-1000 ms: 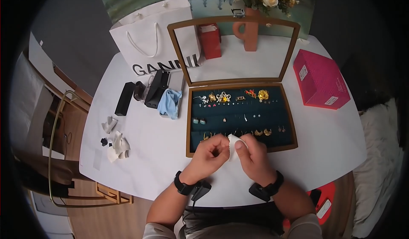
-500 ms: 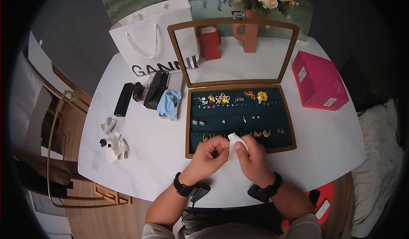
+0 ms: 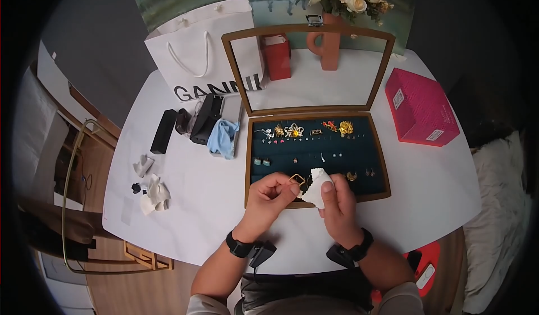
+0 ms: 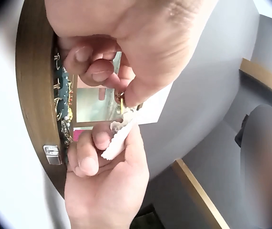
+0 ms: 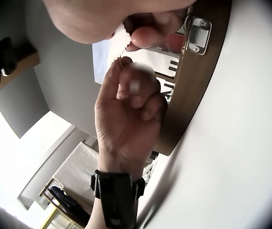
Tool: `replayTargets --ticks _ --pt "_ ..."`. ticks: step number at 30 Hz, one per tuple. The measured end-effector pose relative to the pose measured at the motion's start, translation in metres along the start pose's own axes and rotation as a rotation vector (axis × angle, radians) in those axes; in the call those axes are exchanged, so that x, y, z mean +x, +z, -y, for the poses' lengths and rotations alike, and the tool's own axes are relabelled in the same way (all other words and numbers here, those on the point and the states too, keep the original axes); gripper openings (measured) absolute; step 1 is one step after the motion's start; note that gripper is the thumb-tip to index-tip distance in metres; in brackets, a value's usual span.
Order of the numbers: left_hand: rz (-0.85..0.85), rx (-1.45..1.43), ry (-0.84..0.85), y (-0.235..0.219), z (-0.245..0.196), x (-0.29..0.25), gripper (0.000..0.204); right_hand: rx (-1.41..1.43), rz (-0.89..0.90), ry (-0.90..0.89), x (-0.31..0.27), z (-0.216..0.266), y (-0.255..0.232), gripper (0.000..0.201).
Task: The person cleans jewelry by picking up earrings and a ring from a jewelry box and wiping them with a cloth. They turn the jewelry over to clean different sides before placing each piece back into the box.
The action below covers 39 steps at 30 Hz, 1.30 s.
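At the wooden box's [image 3: 377,196] near edge, the left hand [image 3: 264,205] pinches a gold squarish loop [image 3: 291,178] — it juts boxward from the fingertips, just beside the white cloth [image 3: 318,190] pinched in the right hand [image 3: 341,213].

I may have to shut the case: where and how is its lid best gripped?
Probably by the lid's top rail, beside the clasp, from above and the near side. The lid stands open, joined along the far edge of the case, so that rail is its free edge; the vase is behind it.
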<state>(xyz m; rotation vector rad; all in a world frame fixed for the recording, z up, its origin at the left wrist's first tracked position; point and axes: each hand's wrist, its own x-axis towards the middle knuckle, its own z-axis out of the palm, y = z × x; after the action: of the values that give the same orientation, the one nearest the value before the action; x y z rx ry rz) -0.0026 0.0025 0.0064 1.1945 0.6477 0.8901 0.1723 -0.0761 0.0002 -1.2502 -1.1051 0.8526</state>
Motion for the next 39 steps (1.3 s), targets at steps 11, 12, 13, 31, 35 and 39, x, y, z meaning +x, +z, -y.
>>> replayTargets --ticks 11,12,13,31,35,39 --pt "0.026 0.002 0.000 0.005 0.004 -0.005 0.006 -0.308 0.153 -0.199 0.000 0.006 0.004 0.024" --pt "0.024 0.006 0.005 0.004 0.005 -0.004 0.006 -0.327 0.165 -0.196 0.000 0.006 0.003 0.023" --pt "0.023 0.007 -0.001 0.005 0.003 -0.004 0.006 -0.314 0.159 -0.190 0.000 0.005 0.003 0.023" --pt "0.083 -0.023 -0.016 -0.002 0.001 -0.002 0.009 -0.230 0.183 -0.149 0.001 0.005 0.004 0.023" --pt "0.013 -0.025 -0.023 -0.001 -0.003 -0.002 0.010 -0.192 0.120 -0.103 0.000 0.003 0.004 0.024" --pt "0.079 0.033 -0.028 -0.001 0.003 -0.002 0.007 -0.081 0.028 -0.060 0.002 0.002 0.000 0.028"
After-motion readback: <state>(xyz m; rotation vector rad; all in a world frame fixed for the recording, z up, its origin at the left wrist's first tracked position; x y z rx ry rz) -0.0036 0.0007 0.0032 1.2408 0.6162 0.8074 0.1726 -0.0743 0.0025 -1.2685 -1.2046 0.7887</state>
